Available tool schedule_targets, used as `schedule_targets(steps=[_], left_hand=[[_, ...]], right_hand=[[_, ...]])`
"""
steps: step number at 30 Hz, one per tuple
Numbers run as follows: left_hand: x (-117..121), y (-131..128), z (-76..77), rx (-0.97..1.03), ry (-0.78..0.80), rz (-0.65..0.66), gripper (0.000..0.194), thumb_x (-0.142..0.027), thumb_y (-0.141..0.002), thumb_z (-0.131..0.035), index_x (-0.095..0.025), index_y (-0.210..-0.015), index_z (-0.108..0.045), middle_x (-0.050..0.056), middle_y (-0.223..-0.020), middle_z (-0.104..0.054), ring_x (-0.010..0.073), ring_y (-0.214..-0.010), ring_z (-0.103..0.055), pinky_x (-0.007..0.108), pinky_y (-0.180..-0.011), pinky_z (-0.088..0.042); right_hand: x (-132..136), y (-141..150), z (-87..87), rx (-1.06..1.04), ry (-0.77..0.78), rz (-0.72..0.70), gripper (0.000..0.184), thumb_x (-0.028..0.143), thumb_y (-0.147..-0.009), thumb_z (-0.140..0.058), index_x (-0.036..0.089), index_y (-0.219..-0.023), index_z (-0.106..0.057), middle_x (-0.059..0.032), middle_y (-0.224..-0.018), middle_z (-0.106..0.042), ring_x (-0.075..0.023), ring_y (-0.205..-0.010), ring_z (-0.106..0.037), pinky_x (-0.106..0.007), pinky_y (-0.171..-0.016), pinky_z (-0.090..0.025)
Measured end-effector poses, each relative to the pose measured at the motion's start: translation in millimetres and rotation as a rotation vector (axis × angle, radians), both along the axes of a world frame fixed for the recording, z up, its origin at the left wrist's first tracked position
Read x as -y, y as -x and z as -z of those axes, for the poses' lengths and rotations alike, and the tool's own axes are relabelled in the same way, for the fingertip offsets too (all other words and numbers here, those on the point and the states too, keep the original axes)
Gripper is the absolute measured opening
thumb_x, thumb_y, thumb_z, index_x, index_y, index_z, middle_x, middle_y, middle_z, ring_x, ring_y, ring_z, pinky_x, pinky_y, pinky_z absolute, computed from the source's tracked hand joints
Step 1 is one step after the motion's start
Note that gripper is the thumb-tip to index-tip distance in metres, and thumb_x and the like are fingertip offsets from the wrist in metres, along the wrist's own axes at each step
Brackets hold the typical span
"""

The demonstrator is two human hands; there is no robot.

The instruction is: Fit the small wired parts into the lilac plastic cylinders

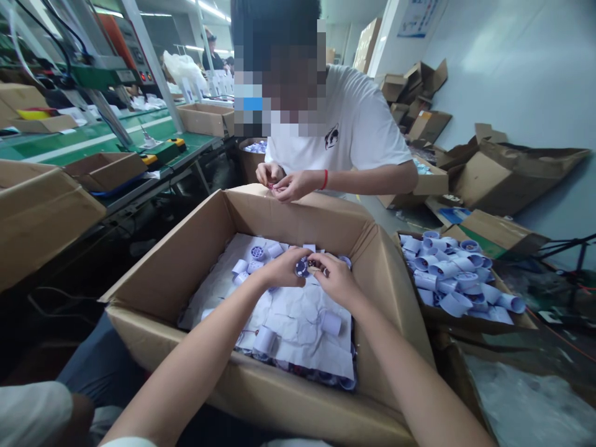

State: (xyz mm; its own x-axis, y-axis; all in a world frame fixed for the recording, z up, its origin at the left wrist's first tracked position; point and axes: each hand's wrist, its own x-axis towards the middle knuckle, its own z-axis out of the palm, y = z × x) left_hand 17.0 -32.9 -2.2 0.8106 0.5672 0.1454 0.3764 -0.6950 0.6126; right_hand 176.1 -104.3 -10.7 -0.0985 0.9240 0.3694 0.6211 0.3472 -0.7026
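My left hand [285, 267] is wrapped round a lavender plastic cylinder [302, 267], its spoked end turned toward my other hand. Beside it, the fingers of my right hand [338, 279] are pinched on a small dark and tan piece too small to name, close to the cylinder's end. Both hands are over an open cardboard box [172, 248]. Inside, several similar cylinders lie on crumpled white paper [298, 320]; one cylinder [331, 322] rests below my right hand, another [264, 341] near the front with a thin wire by it.
Across the box a person in a white shirt [372, 118] works a small reddish thing with both hands [291, 185]. At right stands a carton heaped with cylinders [449, 273]. Cardboard boxes [503, 174] are piled by the wall. A green conveyor bench [162, 121] runs along the left.
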Motion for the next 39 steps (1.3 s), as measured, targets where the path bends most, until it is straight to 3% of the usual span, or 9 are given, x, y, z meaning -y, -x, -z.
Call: schedule_targets(steps=[9,19,26,33,39], left_hand=[[2.3,-1.3,-1.5,0.000,-0.021,-0.021,0.040,-0.009,-0.054,-0.058,-0.019,-0.092,-0.054,0.002,-0.093,-0.059,0.0226,-0.092,-0.052,0.037,-0.087,-0.043],[-3.1,1.7,-0.9,0.010,0.020,-0.116,0.055,-0.009,-0.053,-0.063,-0.017,-0.106,-0.054,0.007,-0.107,-0.059,0.0270,-0.103,-0.052,0.039,-0.089,-0.045],[-7.4,3.5,-0.8,0.077,0.074,-0.099,0.054,-0.008,-0.053,-0.063,-0.017,-0.105,-0.053,0.007,-0.113,-0.057,0.0255,-0.106,-0.053,0.038,-0.090,-0.046],[-7.6,4.1,2.2,0.039,0.070,-0.144,0.056,-0.008,-0.052,-0.064,-0.017,-0.106,-0.054,0.007,-0.109,-0.058,0.0262,-0.104,-0.053,0.038,-0.088,-0.046],[-8.0,5.7,5.6,0.055,0.072,-0.152,0.054,-0.008,-0.054,-0.063,-0.016,-0.106,-0.054,0.006,-0.103,-0.058,0.0240,-0.099,-0.053,0.038,-0.089,-0.044]], right_hand=[[3.1,5.1,1.2,0.170,-0.014,0.037,0.025,0.014,-0.077,-0.051,0.023,-0.098,-0.061,-0.0062,-0.091,-0.069,-0.0209,-0.080,-0.062,-0.033,-0.072,-0.047],[5.0,-1.9,-8.6,0.031,-0.085,0.041,0.023,0.015,-0.075,-0.052,0.022,-0.094,-0.063,-0.0050,-0.090,-0.067,-0.0177,-0.071,-0.060,-0.030,-0.067,-0.048],[4.0,-5.0,-6.3,-0.024,-0.108,0.059,0.024,0.013,-0.072,-0.052,0.022,-0.092,-0.062,-0.0044,-0.086,-0.068,-0.0175,-0.070,-0.061,-0.029,-0.063,-0.049],[5.0,2.5,-2.3,0.067,-0.159,0.031,0.020,0.009,-0.069,-0.053,0.021,-0.084,-0.058,-0.0027,-0.079,-0.064,-0.0157,-0.066,-0.059,-0.028,-0.065,-0.049],[10.3,6.4,-7.4,0.012,-0.258,-0.011,0.015,0.012,-0.070,-0.054,0.021,-0.082,-0.056,-0.0017,-0.075,-0.063,-0.0145,-0.062,-0.059,-0.026,-0.061,-0.049]])
